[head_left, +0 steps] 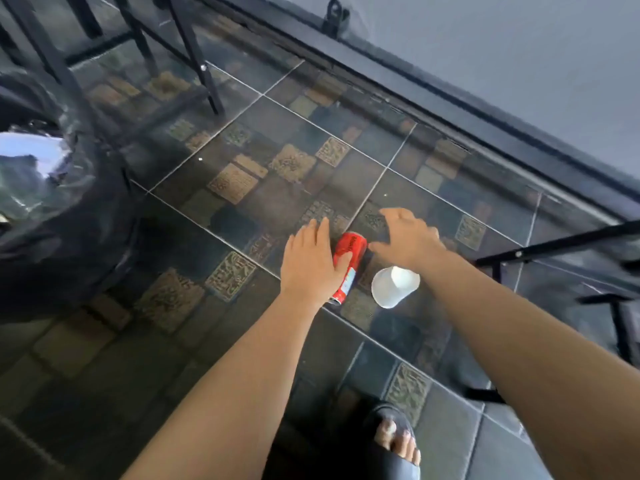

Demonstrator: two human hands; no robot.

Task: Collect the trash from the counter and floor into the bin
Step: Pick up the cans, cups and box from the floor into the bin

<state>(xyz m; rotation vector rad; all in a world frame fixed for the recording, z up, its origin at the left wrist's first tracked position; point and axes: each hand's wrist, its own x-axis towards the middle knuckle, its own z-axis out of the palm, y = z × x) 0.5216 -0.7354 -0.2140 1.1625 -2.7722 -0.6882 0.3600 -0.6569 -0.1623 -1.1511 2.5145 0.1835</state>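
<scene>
A red drinks can point(350, 249) lies on its side on the dark patterned floor tiles point(235, 181). Just right of it a white plastic cup point(394, 287) also lies on its side, mouth toward me. My left hand point(308, 263) rests against the can's left side, fingers stretched out and the thumb laid across the can. My right hand point(407, 237) hovers at the can's far right end with fingers spread, its wrist above the cup, holding nothing.
A black bin bag point(52, 209) bulges at the left, its shiny mouth facing up. Black metal furniture legs point(195, 53) stand at the back left, and a black metal frame point(554, 244) is at the right. My sandalled foot point(398, 441) is below.
</scene>
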